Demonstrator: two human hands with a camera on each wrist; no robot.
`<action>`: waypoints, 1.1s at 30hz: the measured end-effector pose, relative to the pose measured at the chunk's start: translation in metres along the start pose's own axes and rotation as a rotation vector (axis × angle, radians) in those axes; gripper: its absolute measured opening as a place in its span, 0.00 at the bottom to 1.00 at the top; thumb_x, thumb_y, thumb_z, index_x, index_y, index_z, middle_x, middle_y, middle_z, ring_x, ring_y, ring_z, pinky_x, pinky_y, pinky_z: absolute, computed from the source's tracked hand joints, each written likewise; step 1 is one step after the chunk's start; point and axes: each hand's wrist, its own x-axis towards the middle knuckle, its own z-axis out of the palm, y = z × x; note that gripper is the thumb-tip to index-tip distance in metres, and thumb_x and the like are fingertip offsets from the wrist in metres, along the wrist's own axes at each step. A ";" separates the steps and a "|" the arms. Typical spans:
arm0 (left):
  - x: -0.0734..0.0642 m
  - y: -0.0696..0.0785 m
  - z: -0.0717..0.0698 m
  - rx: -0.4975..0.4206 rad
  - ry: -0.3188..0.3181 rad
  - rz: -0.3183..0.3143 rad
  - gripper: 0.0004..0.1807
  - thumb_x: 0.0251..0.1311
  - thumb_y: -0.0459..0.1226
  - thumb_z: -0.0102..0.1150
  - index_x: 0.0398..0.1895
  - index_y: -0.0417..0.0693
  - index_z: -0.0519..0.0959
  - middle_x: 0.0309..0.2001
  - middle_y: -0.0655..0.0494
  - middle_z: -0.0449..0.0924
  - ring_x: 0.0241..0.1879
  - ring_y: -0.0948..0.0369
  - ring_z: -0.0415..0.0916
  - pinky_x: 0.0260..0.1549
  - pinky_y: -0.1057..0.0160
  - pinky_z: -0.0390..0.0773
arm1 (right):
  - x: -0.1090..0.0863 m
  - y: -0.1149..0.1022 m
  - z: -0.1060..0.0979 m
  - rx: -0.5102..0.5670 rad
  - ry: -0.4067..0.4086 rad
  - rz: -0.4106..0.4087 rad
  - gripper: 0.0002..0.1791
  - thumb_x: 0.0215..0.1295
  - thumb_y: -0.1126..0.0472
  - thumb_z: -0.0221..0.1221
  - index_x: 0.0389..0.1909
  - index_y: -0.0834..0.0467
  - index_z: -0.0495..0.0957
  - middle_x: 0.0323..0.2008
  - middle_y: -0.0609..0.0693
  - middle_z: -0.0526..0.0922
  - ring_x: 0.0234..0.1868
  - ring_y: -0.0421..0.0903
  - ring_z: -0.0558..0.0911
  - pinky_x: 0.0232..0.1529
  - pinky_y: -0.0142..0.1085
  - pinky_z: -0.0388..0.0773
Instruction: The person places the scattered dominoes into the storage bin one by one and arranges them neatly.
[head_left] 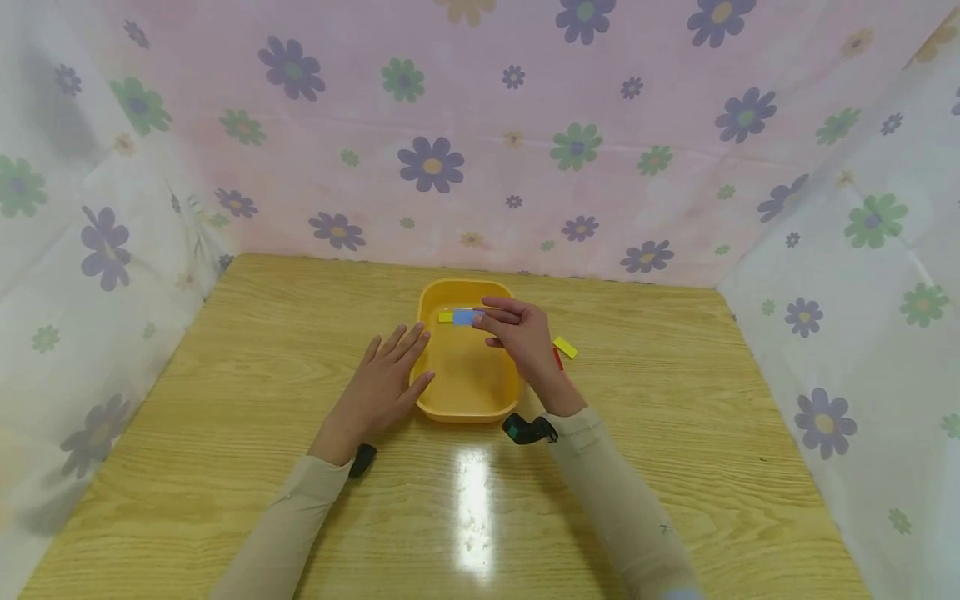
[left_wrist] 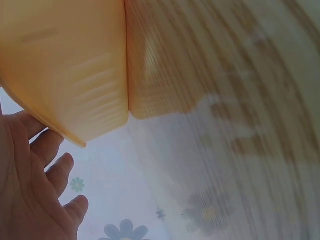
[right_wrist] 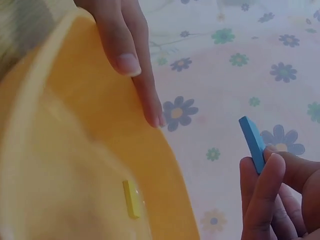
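One blue blk (head_left: 463,317) pinched by R grip (head_left: 522,335), long axis leftward; L grip (head_left: 381,385) spread.

**One high view, two close ones**

The head view looks forward and down over the pale wood-grain worktop (head_left: 675,375) to the far pink flowered cloth (head_left: 510,108). Close in, the left wrist view faces the outer wall of the rounded yellow-orange plastic tub (left_wrist: 65,75). The right wrist view looks across into it, sharing its inside and a yellow oblong block (right_wrist: 131,199) with the head view.
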 end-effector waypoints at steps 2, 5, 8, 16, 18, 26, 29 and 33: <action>0.000 -0.001 0.001 0.001 0.000 0.000 0.37 0.78 0.55 0.44 0.81 0.47 0.54 0.82 0.52 0.48 0.81 0.48 0.44 0.76 0.37 0.42 | 0.006 -0.002 0.002 -0.023 0.006 -0.009 0.18 0.64 0.63 0.70 0.54 0.61 0.84 0.46 0.56 0.89 0.41 0.44 0.89 0.40 0.39 0.87; 0.000 -0.001 0.001 -0.002 0.001 -0.001 0.37 0.78 0.55 0.44 0.81 0.47 0.54 0.82 0.52 0.48 0.81 0.48 0.44 0.76 0.37 0.42 | 0.015 -0.006 0.004 -0.052 0.010 -0.014 0.18 0.63 0.62 0.70 0.54 0.61 0.84 0.48 0.58 0.89 0.42 0.46 0.90 0.43 0.42 0.87; 0.001 -0.001 0.001 -0.007 0.003 0.000 0.37 0.78 0.55 0.44 0.81 0.47 0.54 0.82 0.52 0.48 0.81 0.48 0.44 0.76 0.37 0.42 | 0.023 -0.006 0.007 -0.066 0.012 -0.021 0.19 0.63 0.64 0.70 0.54 0.63 0.84 0.48 0.60 0.88 0.42 0.46 0.89 0.42 0.42 0.87; 0.001 -0.001 0.002 0.004 0.015 0.011 0.36 0.77 0.53 0.45 0.81 0.46 0.56 0.81 0.51 0.50 0.80 0.47 0.46 0.76 0.36 0.44 | 0.043 0.006 0.016 -0.088 0.005 -0.007 0.22 0.63 0.68 0.69 0.56 0.73 0.80 0.46 0.64 0.87 0.37 0.44 0.88 0.42 0.43 0.87; 0.001 -0.001 0.002 0.008 0.017 0.010 0.36 0.77 0.53 0.46 0.81 0.46 0.56 0.81 0.51 0.50 0.80 0.46 0.47 0.76 0.36 0.44 | 0.047 0.010 0.019 -0.102 0.009 -0.003 0.21 0.63 0.69 0.68 0.55 0.74 0.80 0.45 0.64 0.87 0.37 0.46 0.88 0.40 0.41 0.88; 0.001 -0.002 0.002 0.007 0.009 0.003 0.36 0.77 0.53 0.46 0.81 0.46 0.55 0.82 0.51 0.49 0.81 0.47 0.45 0.76 0.37 0.43 | 0.059 0.024 0.027 -0.202 0.032 0.017 0.17 0.61 0.71 0.68 0.50 0.75 0.81 0.43 0.68 0.87 0.44 0.65 0.87 0.45 0.50 0.86; 0.001 -0.002 0.002 0.004 -0.001 0.001 0.37 0.77 0.53 0.45 0.81 0.46 0.55 0.82 0.52 0.48 0.81 0.48 0.44 0.76 0.37 0.42 | 0.061 0.028 0.027 -0.236 0.061 0.039 0.17 0.60 0.70 0.70 0.48 0.74 0.82 0.42 0.67 0.87 0.35 0.58 0.89 0.38 0.43 0.88; 0.001 -0.002 0.002 0.003 -0.007 -0.001 0.36 0.77 0.53 0.46 0.81 0.47 0.55 0.82 0.52 0.48 0.81 0.48 0.44 0.76 0.37 0.42 | 0.061 0.030 0.029 -0.250 0.073 0.042 0.19 0.58 0.72 0.71 0.49 0.75 0.81 0.41 0.68 0.87 0.23 0.43 0.85 0.32 0.37 0.87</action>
